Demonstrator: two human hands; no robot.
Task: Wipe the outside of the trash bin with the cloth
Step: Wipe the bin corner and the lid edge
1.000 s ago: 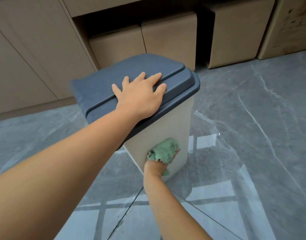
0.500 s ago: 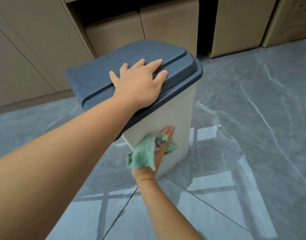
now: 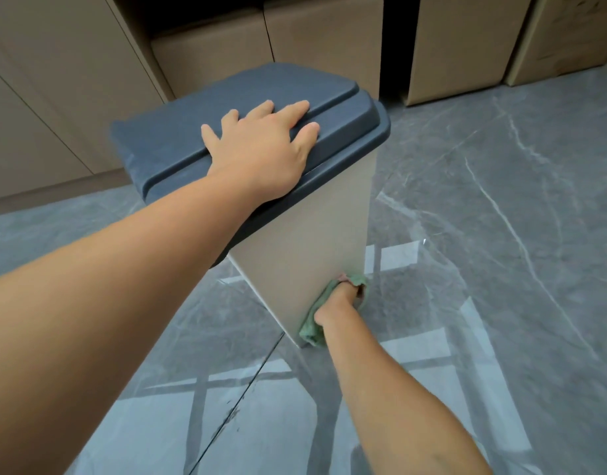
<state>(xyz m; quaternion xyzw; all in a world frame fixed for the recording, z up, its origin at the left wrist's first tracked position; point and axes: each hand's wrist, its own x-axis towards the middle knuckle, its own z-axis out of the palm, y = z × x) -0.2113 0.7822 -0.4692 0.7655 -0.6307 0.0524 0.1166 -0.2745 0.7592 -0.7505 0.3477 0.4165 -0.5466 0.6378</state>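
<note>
Grey floor (image 3: 501, 269): glossy marbled tile with pale veins and window glare, filling the near ground from 3 to 9 o'clock.
Right arm: bare, rising from 5 o'clock toward the middle of the view.
Right hand (image 3: 339, 303): closed on the cloth, pressing it to the bin's lower right corner; fingers curl round the far edge and are partly hidden.
Cloth (image 3: 312, 329): green, bunched under and around the right hand, flat against the bin wall, its low end close to the bin's base; a bit of pinkish edge shows at its top.
Left arm: bare, crossing from 8 o'clock up to the lid.
Left hand (image 3: 264, 149): wide, fingers spread, palm down on the lid, gripping nothing.
Bin (image 3: 305, 241): beige body, narrowing downward, standing on the floor at centre; whether it tilts I cannot tell.
Lid (image 3: 178, 149): dark blue-grey, shut, ridged, overhanging the body all round.
Cabinet (image 3: 55, 97): tan panels at 10 o'clock, behind the bin.
Boxes (image 3: 329, 36): brown cardboard in a row from 12 to 2 o'clock, against the far side, on the floor.
</note>
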